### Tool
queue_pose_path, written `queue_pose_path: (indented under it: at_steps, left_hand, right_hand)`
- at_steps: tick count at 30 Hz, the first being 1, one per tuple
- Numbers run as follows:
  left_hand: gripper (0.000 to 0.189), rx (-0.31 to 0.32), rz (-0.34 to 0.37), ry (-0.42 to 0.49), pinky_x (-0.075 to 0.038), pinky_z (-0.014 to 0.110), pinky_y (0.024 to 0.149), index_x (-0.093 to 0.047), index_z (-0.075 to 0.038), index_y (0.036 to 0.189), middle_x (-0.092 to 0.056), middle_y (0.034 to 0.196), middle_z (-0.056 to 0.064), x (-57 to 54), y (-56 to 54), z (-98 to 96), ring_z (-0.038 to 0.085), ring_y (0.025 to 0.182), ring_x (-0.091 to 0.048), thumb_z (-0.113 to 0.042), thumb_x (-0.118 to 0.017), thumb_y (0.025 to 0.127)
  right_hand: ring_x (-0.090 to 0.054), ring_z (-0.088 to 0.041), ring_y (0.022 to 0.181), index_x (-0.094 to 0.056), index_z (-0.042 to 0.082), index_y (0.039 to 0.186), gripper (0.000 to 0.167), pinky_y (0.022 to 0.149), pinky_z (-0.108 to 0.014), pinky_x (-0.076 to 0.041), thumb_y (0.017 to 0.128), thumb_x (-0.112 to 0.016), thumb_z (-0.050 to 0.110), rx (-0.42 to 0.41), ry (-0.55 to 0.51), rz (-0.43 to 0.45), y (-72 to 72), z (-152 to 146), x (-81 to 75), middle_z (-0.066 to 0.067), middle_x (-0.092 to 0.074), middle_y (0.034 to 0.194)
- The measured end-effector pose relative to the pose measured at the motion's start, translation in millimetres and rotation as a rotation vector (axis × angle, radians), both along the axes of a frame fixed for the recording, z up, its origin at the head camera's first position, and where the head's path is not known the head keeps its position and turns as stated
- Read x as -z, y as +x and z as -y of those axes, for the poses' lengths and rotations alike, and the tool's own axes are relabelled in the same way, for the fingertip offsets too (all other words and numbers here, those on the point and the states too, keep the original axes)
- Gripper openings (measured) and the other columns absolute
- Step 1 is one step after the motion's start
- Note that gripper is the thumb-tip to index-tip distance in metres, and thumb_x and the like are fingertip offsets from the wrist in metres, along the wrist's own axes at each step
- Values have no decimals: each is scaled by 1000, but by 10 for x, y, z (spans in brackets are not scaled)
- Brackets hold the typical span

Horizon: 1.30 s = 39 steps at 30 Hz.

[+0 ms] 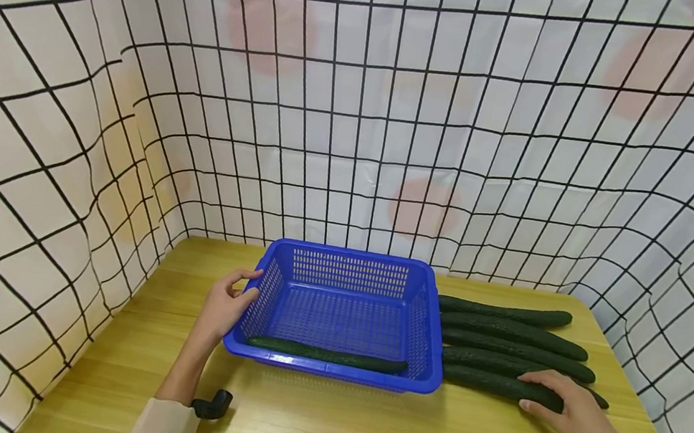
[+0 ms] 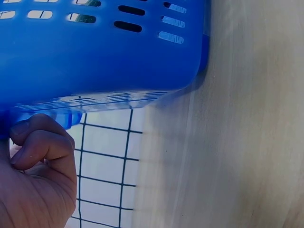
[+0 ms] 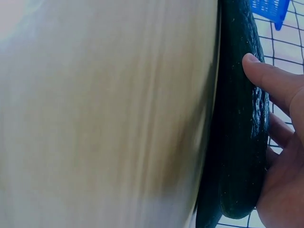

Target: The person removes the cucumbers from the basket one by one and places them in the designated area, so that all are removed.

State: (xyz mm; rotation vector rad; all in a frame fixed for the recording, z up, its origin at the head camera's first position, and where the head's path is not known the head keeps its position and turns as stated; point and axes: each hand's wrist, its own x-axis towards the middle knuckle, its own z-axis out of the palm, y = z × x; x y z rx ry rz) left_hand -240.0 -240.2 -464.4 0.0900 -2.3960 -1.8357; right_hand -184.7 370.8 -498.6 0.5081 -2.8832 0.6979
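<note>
A blue plastic basket with slotted walls sits in the middle of the table, one dark green cucumber lying inside along its near wall. My left hand holds the basket's left rim; the left wrist view shows its fingers curled at the edge. On the right, several cucumbers lie side by side, their left ends close to the basket. At the right end of the nearest cucumber is my right hand, gripping it with the thumb on one side and the fingers, partly hidden, on the other.
The wooden table is hemmed in at the back and sides by black wire grid over pale sheeting with faint coloured spots. A black device is strapped to the left wrist, beside a light sleeve.
</note>
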Motion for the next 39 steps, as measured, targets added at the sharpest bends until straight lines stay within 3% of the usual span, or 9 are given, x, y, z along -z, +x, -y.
queue_pose_path:
  at_steps: [8,15,18,21,25,31,34,39]
  left_hand:
    - [41,9,-1,14,-55,30,51,-64,-12,137,-68,69,12,14,-8,4,17,56,-63,-12,-62,96]
    - [40,9,7,11,-57,32,52,-65,-14,137,-71,76,18,34,-6,5,20,58,-66,-13,-62,97]
    - [40,9,17,5,-57,33,53,-64,-14,137,-71,76,18,40,-2,9,20,59,-66,-13,-62,97]
    - [40,7,21,-1,-56,32,52,-64,-14,137,-69,74,15,35,-7,13,19,58,-64,-14,-62,97]
    - [39,1,16,-2,-55,31,52,-65,-15,136,-69,74,15,22,-17,12,18,58,-63,-15,-62,97]
    - [40,-1,22,-14,-55,31,53,-65,-15,136,-69,74,14,3,-14,-2,18,58,-63,-16,-63,97]
    - [39,-3,24,-14,-54,30,52,-66,-16,136,-65,69,9,5,-10,-6,17,57,-61,-15,-63,96]
    - [40,0,29,-13,-52,29,50,-66,-17,136,-57,61,1,-5,-4,0,15,54,-58,-16,-63,96]
  right_hand:
    - [-62,-38,114,-71,24,124,37,89,-57,-53,91,-77,40,10,7,-16,-25,10,42,-3,-68,125]
    - [-61,-36,108,-75,19,116,35,86,-58,-52,85,-83,33,-9,72,-99,-26,28,51,-4,-68,119]
    - [-64,-36,106,-74,19,116,35,84,-55,-55,85,-83,33,-9,72,-62,-39,41,28,-4,-67,120]
    - [-66,-31,101,-72,21,119,39,80,-45,-57,85,-83,36,-3,60,-39,-71,73,-40,-3,-67,121]
    - [-65,-27,98,-70,19,124,42,77,-37,-56,87,-82,37,-6,31,-75,-131,157,-211,-1,-67,122]
    - [-65,-32,109,-67,16,130,42,88,-50,-56,93,-75,36,-23,-36,-70,-214,361,-442,-3,-66,126]
    - [-65,-35,115,-65,18,131,41,95,-53,-53,96,-72,38,-29,-69,-51,-257,513,-483,-4,-65,128]
    - [-65,-31,113,-66,21,130,36,95,-53,-53,98,-69,37,-72,-110,-76,-328,813,-533,-3,-66,126]
